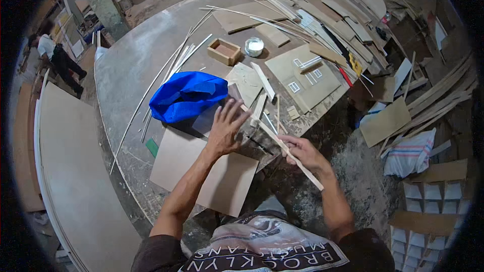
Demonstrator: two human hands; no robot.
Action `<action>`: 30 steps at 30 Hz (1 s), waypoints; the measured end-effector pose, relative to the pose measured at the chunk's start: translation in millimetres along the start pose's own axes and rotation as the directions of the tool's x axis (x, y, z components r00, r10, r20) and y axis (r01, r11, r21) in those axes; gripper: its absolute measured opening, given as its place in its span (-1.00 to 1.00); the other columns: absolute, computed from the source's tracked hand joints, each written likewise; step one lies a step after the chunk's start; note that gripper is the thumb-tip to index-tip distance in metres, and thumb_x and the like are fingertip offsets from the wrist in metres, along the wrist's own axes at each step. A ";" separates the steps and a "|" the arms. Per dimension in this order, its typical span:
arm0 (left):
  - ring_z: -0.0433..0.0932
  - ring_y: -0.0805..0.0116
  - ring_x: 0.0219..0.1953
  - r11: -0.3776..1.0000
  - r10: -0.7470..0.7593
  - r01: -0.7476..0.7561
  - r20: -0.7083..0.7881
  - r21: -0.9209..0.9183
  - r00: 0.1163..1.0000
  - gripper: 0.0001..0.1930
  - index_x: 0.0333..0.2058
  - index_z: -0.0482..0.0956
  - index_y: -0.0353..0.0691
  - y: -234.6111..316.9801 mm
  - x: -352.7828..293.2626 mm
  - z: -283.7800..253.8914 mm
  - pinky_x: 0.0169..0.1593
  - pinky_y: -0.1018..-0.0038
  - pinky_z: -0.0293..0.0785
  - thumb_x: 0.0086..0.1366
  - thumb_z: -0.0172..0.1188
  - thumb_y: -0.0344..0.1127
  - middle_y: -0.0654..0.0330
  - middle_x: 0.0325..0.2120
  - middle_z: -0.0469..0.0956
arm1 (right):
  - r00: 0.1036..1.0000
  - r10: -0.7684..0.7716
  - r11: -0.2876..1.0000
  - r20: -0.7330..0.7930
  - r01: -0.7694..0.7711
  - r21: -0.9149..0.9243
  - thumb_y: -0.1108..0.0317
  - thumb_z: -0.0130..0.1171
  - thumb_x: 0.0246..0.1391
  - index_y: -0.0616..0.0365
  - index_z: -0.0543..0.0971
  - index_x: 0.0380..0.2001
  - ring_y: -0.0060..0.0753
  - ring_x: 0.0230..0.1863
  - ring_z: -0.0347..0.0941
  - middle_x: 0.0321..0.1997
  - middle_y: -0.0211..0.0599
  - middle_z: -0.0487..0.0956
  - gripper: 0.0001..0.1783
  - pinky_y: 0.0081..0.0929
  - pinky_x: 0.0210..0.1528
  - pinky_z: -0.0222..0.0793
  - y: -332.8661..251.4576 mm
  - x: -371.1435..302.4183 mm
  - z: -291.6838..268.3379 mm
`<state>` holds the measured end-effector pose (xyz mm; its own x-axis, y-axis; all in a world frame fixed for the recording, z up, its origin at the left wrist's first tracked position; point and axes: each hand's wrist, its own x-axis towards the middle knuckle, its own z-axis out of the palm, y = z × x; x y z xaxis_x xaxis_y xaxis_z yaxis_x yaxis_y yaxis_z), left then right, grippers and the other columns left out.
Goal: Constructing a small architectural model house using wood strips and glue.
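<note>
A long, thin wooden strip slants across the near edge of the table, and my right hand grips it around the middle with curled fingers. Its far end reaches up beside my left hand, whose fingers are spread; whether they touch the strip I cannot tell. Under my left forearm lies a pale plywood sheet. A crumpled blue bag sits just beyond my left hand. Short wooden offcuts and a thin dark tool lie near both hands.
On the table stand a small wooden box and a round container. A board with small window frames lies right, near a yellow-handled saw. Scrap wood piles fill the far right. A large panel leans left; a person stands beyond.
</note>
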<state>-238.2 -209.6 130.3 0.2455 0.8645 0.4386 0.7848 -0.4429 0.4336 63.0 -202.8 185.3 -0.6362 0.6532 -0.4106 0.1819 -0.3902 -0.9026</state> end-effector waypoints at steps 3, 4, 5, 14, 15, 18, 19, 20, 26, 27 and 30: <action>0.45 0.12 0.11 0.978 0.156 -0.166 0.092 0.122 0.984 -0.57 0.04 0.49 -0.09 -2.6 -13.8 10.1 0.22 0.17 0.31 0.16 0.22 -0.33 0.14 0.03 0.50 | 0.995 0.047 0.998 0.093 -0.051 0.034 0.53 -0.11 0.24 0.38 0.30 0.27 -0.61 -0.52 0.38 -0.38 -0.34 0.48 -0.49 -0.64 -0.54 0.30 -17.1 12.7 -1.2; 0.57 0.11 -0.04 0.983 0.157 -0.164 0.080 0.079 0.984 -0.70 -0.07 0.56 -0.13 -15.9 -25.7 15.0 0.10 0.19 0.44 0.17 0.19 -0.36 0.13 -0.11 0.58 | 0.981 0.104 0.982 0.166 -0.128 0.141 0.43 -0.11 0.29 0.40 0.32 0.25 -0.55 -0.52 0.42 -0.36 -0.21 0.56 -0.51 -0.64 -0.56 0.31 -24.0 18.1 0.5; 0.57 0.11 -0.04 0.982 0.164 -0.170 0.076 0.077 0.983 -0.70 -0.07 0.56 -0.13 -12.8 -26.3 16.7 0.10 0.19 0.44 0.17 0.19 -0.36 0.13 -0.11 0.58 | 0.990 0.082 0.952 0.114 -0.112 0.286 0.40 -0.11 0.30 0.40 0.34 0.23 -0.52 -0.50 0.45 -0.32 -0.15 0.58 -0.52 -0.62 -0.53 0.36 -29.3 16.2 3.2; 0.53 -0.20 -0.41 0.797 -0.441 0.380 -0.023 -0.469 0.897 -0.91 -0.36 0.53 -0.37 52.4 -73.7 65.6 -0.31 0.12 0.45 0.16 0.17 -0.47 -0.11 -0.50 0.52 | 0.812 -0.324 0.943 -0.486 0.235 -0.235 0.35 0.04 0.26 0.27 0.22 0.33 -0.05 0.08 0.49 0.15 0.08 0.48 -0.39 -0.30 0.02 0.48 33.7 95.2 87.0; 0.54 -0.19 -0.38 0.781 -0.447 0.376 -0.026 -0.498 0.894 -0.89 -0.35 0.54 -0.37 59.1 -73.0 74.5 -0.29 0.12 0.45 0.15 0.16 -0.46 -0.14 -0.47 0.53 | 0.759 -0.412 0.890 -0.504 0.215 -0.403 0.44 0.10 0.18 0.29 0.13 0.37 0.13 0.12 0.45 0.17 0.18 0.44 -0.28 -0.23 0.11 0.40 45.6 106.5 91.2; 0.55 -0.18 -0.32 0.743 -0.486 0.454 0.070 -0.492 0.871 -0.85 -0.31 0.57 -0.37 43.2 -78.5 91.2 -0.24 0.13 0.46 0.13 0.15 -0.47 -0.19 -0.40 0.54 | 0.691 -0.562 0.731 -0.455 0.156 -0.665 0.56 0.00 0.14 0.38 0.16 0.33 0.23 0.02 0.43 0.06 0.19 0.43 -0.33 -0.10 0.05 0.37 62.0 140.2 100.1; 0.56 -0.17 -0.28 0.719 -0.508 0.523 0.168 -0.457 0.845 -0.81 -0.28 0.59 -0.37 33.4 -83.6 94.4 -0.20 0.13 0.47 0.11 0.14 -0.47 -0.21 -0.36 0.56 | 0.697 -0.557 0.734 -0.451 0.160 -0.660 0.56 0.00 0.14 0.38 0.16 0.33 0.23 0.02 0.43 0.06 0.19 0.43 -0.33 -0.10 0.05 0.37 66.3 148.5 100.7; 0.56 -0.17 -0.28 0.716 -0.507 0.525 0.175 -0.460 0.844 -0.81 -0.28 0.59 -0.37 23.6 -81.5 94.5 -0.20 0.13 0.47 0.11 0.14 -0.47 -0.21 -0.36 0.56 | 0.728 -0.519 0.734 -0.447 0.113 -0.670 0.52 -0.02 0.15 0.39 0.23 0.29 0.23 0.01 0.44 0.06 0.22 0.44 -0.39 -0.09 0.02 0.37 77.5 158.9 92.2; 0.56 -0.15 -0.15 0.943 -0.330 0.331 -0.034 0.044 0.943 -0.62 0.04 0.51 -0.15 -57.1 -38.1 70.3 -0.04 0.16 0.51 0.22 0.04 -0.34 -0.12 -0.32 0.60 | 0.829 -0.460 0.500 -0.318 -0.054 -0.864 0.46 -0.07 0.21 0.41 0.26 0.26 0.27 0.00 0.44 -0.01 0.26 0.42 -0.45 -0.05 0.03 0.40 106.1 207.3 81.0; 0.59 -0.11 -0.16 0.919 -0.393 0.380 0.189 0.101 0.900 -0.66 0.01 0.54 -0.09 -68.7 -39.9 62.6 -0.07 0.16 0.53 0.29 -0.01 -0.28 -0.10 -0.27 0.61 | 0.867 -0.376 0.495 -0.327 -0.110 -0.862 0.46 -0.07 0.21 0.39 0.27 0.26 0.25 0.00 0.45 0.01 0.26 0.42 -0.46 -0.03 0.02 0.41 96.9 207.3 93.2; 0.61 -0.14 -0.24 0.876 -0.468 0.480 0.335 0.054 0.817 -0.66 -0.10 0.58 -0.09 -91.2 -36.0 87.9 -0.18 0.06 0.53 0.41 -0.08 -0.05 -0.11 -0.34 0.62 | 0.838 -0.410 0.450 -0.361 -0.159 -0.879 0.46 -0.04 0.19 0.34 0.28 0.27 0.22 -0.03 0.48 0.02 0.22 0.42 -0.44 -0.02 -0.04 0.46 114.9 200.7 85.8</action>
<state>-268.6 -179.4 5.8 0.0237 0.9938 -0.1084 0.8359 0.0397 0.5474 -108.1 -172.2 10.3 -0.3365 0.9414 -0.0208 0.8419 0.2909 -0.4545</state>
